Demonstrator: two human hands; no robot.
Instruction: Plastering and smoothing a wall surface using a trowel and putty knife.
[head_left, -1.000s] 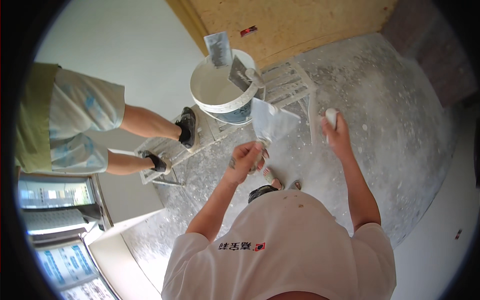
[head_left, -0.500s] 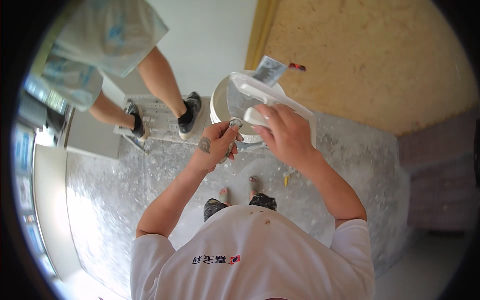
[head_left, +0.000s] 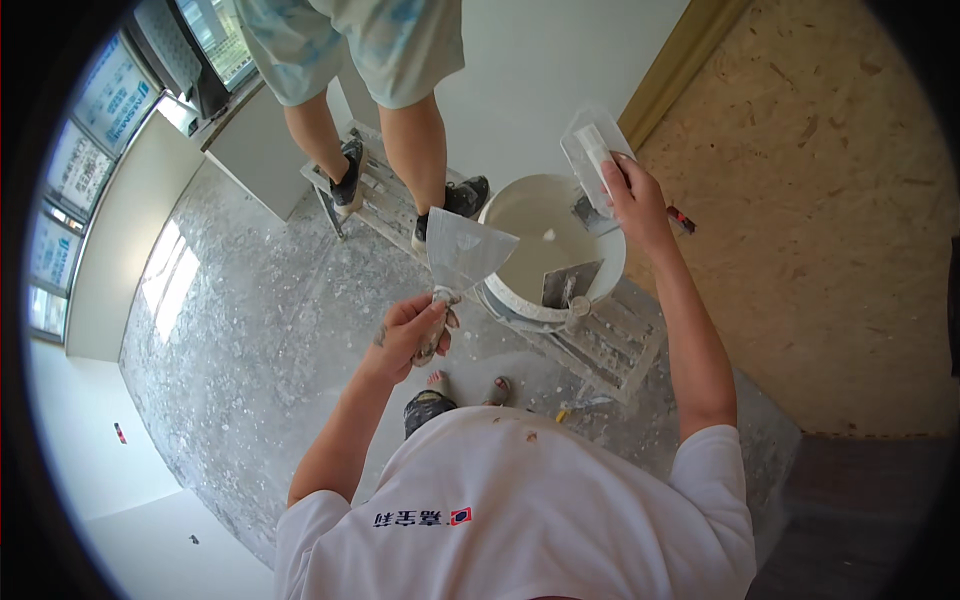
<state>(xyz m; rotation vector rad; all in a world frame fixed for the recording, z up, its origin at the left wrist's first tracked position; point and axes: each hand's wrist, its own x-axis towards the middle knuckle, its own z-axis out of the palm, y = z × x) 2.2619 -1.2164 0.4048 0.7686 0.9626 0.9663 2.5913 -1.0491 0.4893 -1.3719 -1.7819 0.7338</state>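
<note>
My left hand point(head_left: 408, 338) is closed round the handle of a putty knife point(head_left: 465, 250), its wide, pale blade pointing up beside the bucket. My right hand point(head_left: 637, 200) grips the white handle of a plastering trowel point(head_left: 577, 140) with a flat, light blade, held over the far right rim of a white bucket point(head_left: 612, 272). Off-white material lies inside the bucket. A grey-bladed scraper point(head_left: 568, 285) leans on the bucket's near inner side, and another dark blade point(head_left: 588, 210) shows at the far side, under my right hand.
The bucket stands on a spattered bench point(head_left: 610, 350). Another person's legs point(head_left: 415, 150) stand on the same bench at the far left. A wood-coloured board point(head_left: 800, 250) fills the right. Windows point(head_left: 90, 150) line the left; the grey floor point(head_left: 260, 260) is spotted with white.
My hands have moved apart: the trowel has gone up and right from the putty knife, which has shifted left and now shows its blade. The view has turned, revealing the bucket's inside.
</note>
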